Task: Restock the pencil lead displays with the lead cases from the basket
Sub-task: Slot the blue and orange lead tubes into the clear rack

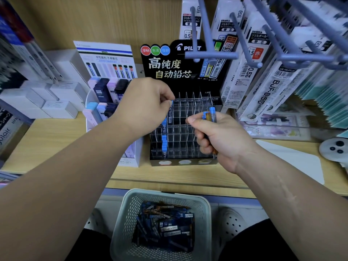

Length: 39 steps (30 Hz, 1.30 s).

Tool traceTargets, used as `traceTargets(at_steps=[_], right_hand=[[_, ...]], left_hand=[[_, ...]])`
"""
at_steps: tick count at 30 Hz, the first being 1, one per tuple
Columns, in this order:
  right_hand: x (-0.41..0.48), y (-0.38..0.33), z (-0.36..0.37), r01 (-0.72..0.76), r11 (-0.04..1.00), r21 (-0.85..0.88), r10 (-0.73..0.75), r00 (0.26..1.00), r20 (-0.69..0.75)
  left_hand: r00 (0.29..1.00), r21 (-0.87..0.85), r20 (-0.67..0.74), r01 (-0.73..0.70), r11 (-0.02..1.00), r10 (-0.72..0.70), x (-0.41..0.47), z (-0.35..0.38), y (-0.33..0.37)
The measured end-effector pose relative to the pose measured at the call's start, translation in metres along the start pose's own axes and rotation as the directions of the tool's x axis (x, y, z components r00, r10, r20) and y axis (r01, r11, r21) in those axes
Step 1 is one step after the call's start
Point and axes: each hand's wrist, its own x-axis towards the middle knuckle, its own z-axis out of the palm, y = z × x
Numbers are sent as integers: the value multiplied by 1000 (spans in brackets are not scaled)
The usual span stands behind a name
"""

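left hand (146, 104): pinches a blue-capped lead case (170, 112) over the leftmost column of the clear display (188, 132) | right hand (218, 136): curled round a bunch of cases (210, 114), just in front of the display | basket (206, 208): below the desk (56, 140) edge, near the person, holding many more cases (165, 223)

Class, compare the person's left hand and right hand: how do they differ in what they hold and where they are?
The left hand pinches one case by its tip; the right hand grips a bundle of cases. The left hand is over the leftmost column of the display; the right hand is before its right side. Both hold blue-capped cases.
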Motion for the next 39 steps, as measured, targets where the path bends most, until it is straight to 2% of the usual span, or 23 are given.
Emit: traceTargets(at_steps=[3, 8, 12, 15, 20, 22, 24, 26, 29, 33, 36, 39], right_hand=[[0, 0, -1, -4, 1000, 5, 4, 1000, 6], [1, 0, -1, 5, 1000, 23, -6, 1000, 24], [2, 1, -3, -2, 999, 42, 0, 1000, 30], [2, -1, -5, -29, 992, 119, 21, 998, 66], [-1, -3, -5, -74, 982, 177, 31, 972, 231], [-3, -3, -4, -95, 978, 186, 29, 943, 330], [-6, -4, -2, -84, 980, 183, -1, 908, 419], [-8, -5, -2, -46, 982, 185, -45, 888, 459], [-8, -5, 0, 8, 981, 192, -101, 869, 484], [-10, -7, 2, 43, 983, 180, -132, 846, 517], [-11, -8, 1, 55, 987, 153, -121, 876, 468], [-11, -8, -2, 34, 996, 80, -63, 916, 396]], left_hand=[[1000, 53, 15, -19, 998, 18, 0, 5, -1], [997, 169, 64, 28, 985, -39, 0, 7, 3], [994, 167, 47, 85, 982, -94, 0, 7, 5], [995, 138, 37, 91, 986, -97, 0, 5, 2], [995, 17, 0, 95, 995, -95, -1, -1, 5], [996, -116, 17, 88, 989, -87, -4, -3, 12], [988, -359, 120, 138, 923, -101, -8, -5, 21], [964, -492, 239, 225, 841, -118, -12, -5, 27], [926, -528, 357, 311, 790, -126, -17, -5, 30], [891, -581, 433, 392, 714, -137, -21, -8, 33], [882, -612, 442, 430, 664, -164, -20, -9, 31], [892, -655, 383, 445, 610, -239, -16, -12, 24]])
